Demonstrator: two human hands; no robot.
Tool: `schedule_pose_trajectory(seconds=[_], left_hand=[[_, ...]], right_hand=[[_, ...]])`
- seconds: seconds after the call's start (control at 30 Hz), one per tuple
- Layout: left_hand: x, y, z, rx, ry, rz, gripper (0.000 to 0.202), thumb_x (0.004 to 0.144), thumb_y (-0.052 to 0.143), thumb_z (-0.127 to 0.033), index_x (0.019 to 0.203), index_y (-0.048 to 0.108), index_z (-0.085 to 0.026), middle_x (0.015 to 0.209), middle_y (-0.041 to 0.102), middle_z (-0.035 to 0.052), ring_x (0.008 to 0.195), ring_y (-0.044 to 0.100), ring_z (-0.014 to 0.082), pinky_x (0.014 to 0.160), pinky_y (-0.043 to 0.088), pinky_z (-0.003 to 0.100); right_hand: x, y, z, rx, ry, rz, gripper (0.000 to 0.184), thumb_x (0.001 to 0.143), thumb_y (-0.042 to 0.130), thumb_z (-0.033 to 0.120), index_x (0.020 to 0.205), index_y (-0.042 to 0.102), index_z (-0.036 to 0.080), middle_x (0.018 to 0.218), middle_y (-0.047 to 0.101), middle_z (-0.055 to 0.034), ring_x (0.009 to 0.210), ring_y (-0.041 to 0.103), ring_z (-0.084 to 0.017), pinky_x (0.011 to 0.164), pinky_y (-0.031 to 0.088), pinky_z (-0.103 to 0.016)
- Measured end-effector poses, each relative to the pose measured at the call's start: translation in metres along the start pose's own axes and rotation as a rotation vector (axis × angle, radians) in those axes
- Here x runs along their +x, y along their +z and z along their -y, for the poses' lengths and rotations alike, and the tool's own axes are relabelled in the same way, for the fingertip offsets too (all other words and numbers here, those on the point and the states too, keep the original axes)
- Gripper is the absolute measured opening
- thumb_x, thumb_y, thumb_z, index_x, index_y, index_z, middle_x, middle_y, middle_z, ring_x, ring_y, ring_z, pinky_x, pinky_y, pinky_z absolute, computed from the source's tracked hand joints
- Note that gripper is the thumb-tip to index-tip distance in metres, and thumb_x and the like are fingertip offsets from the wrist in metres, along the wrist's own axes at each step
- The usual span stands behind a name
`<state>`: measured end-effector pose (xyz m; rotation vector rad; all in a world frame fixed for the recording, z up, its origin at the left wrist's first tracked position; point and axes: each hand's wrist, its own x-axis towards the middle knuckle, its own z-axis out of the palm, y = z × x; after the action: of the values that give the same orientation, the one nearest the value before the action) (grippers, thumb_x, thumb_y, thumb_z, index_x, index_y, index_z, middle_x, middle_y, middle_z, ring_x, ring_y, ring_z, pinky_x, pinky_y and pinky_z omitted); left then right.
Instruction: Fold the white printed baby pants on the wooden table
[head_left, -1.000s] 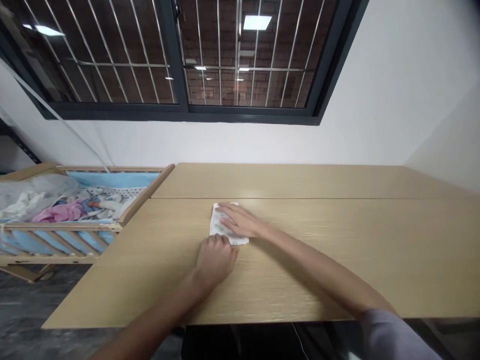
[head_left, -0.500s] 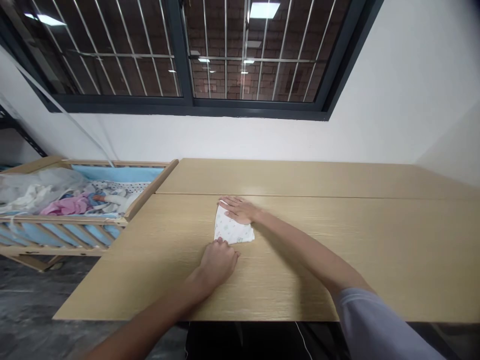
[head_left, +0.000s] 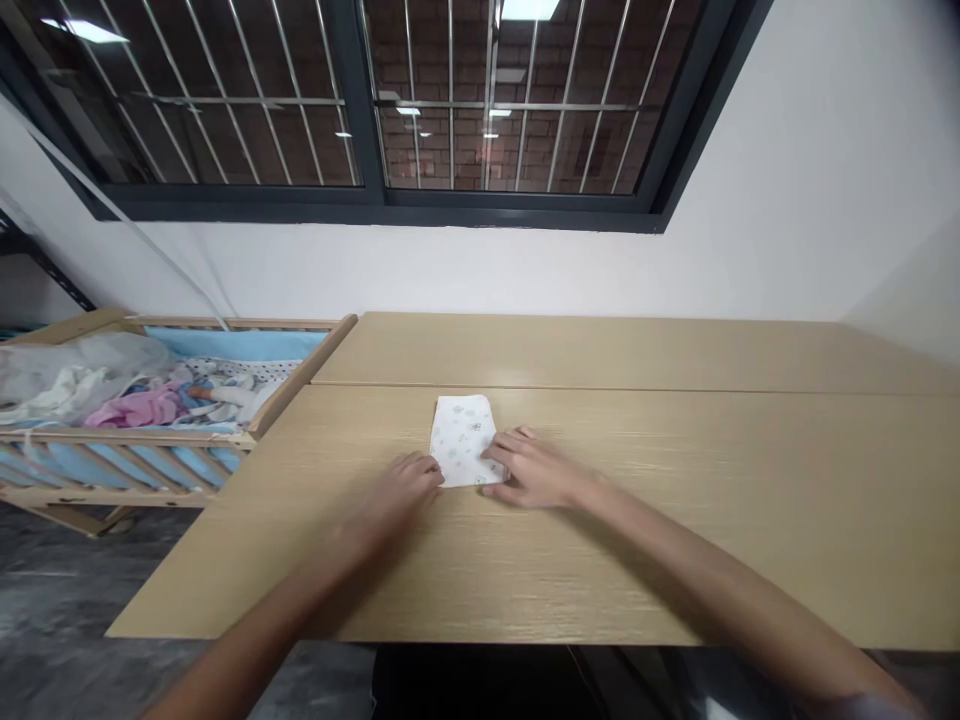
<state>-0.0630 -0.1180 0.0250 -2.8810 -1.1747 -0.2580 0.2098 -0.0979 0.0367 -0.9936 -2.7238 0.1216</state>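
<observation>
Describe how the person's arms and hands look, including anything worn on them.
The left hand and right hand are bare: no gloves, rings or watch show, though the left hand is blurred. The left arm and right arm are bare as well. Only a sliver of pale grey sleeve shows at the bottom edge.

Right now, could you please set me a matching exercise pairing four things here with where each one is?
Things:
1. folded cloth
2. left hand
3. right hand
4. crib

Places:
a. beside the left end of the table
b. at the cloth's near right corner
c. flat on the table, between both hands
d. at the cloth's near left corner

Pairs: 1-c, 2-d, 3-b, 4-a
</observation>
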Motion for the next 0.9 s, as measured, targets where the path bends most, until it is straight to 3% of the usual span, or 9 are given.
schedule_pose_trajectory(seconds=[0.1,0.23,0.43,0.53,0.63,0.73,0.9], left_hand=[[0.002,-0.001,0.002,0.001,0.02,-0.024,0.017,0.099,0.051,-0.014,0.1,0.067,-0.018,0.106,0.07,0.0075,0.102,0.063,0.0233,0.094,0.048,0.039],[0.002,-0.003,-0.004,0.055,0.017,0.006,0.019,0.099,0.046,-0.012,0.093,0.064,-0.017,0.099,0.069,0.0084,0.095,0.063,0.0242,0.09,0.048,0.04],[0.01,-0.023,-0.006,-0.088,-0.037,-0.018,0.015,0.095,0.046,-0.019,0.093,0.061,-0.02,0.095,0.067,0.0058,0.092,0.062,0.0236,0.086,0.047,0.038],[0.031,-0.04,0.004,-0.131,-0.083,-0.034,0.018,0.094,0.043,-0.022,0.091,0.061,-0.02,0.093,0.068,0.0064,0.09,0.062,0.0237,0.082,0.046,0.036],[0.059,-0.048,0.017,-0.084,-0.188,-0.027,0.019,0.093,0.043,-0.023,0.094,0.062,-0.021,0.095,0.07,0.0058,0.088,0.064,0.0234,0.077,0.046,0.033],[0.082,-0.042,0.029,0.022,-0.296,-0.05,0.023,0.092,0.042,-0.021,0.098,0.064,-0.018,0.098,0.072,0.0098,0.09,0.066,0.0265,0.079,0.046,0.036],[0.102,-0.007,0.047,0.088,-0.392,-0.125,0.029,0.096,0.039,-0.018,0.105,0.066,-0.013,0.106,0.071,0.0176,0.101,0.065,0.0303,0.088,0.047,0.04]], right_hand=[[-0.019,0.018,0.005,-0.054,0.04,-0.063,0.03,0.102,0.051,0.038,0.12,0.066,0.019,0.121,0.066,-0.0135,0.108,0.062,-0.028,0.099,0.043,-0.048],[-0.024,0.031,0.017,-0.103,0.094,-0.145,0.03,0.105,0.039,0.022,0.107,0.069,0.015,0.107,0.07,-0.0137,0.1,0.063,-0.026,0.093,0.045,-0.044],[-0.019,-0.001,0.032,0.134,0.254,-0.172,0.015,0.095,0.051,0.019,0.098,0.066,0.016,0.099,0.07,-0.0105,0.099,0.062,-0.025,0.094,0.043,-0.043],[-0.004,-0.014,0.018,0.262,0.335,-0.173,0.015,0.094,0.051,0.02,0.095,0.066,0.018,0.1,0.071,-0.0092,0.096,0.062,-0.024,0.088,0.042,-0.037],[0.018,-0.012,-0.006,0.35,0.469,-0.195,0.016,0.093,0.049,0.021,0.093,0.065,0.019,0.094,0.071,-0.0073,0.085,0.063,-0.022,0.077,0.042,-0.032],[0.042,0.003,-0.028,0.35,0.566,-0.272,0.018,0.097,0.045,0.024,0.096,0.063,0.018,0.097,0.071,-0.0086,0.088,0.064,-0.021,0.076,0.043,-0.03],[0.069,0.036,-0.052,0.27,0.69,-0.369,0.018,0.099,0.047,0.025,0.108,0.06,0.017,0.11,0.07,-0.0127,0.102,0.063,-0.023,0.088,0.043,-0.033]])
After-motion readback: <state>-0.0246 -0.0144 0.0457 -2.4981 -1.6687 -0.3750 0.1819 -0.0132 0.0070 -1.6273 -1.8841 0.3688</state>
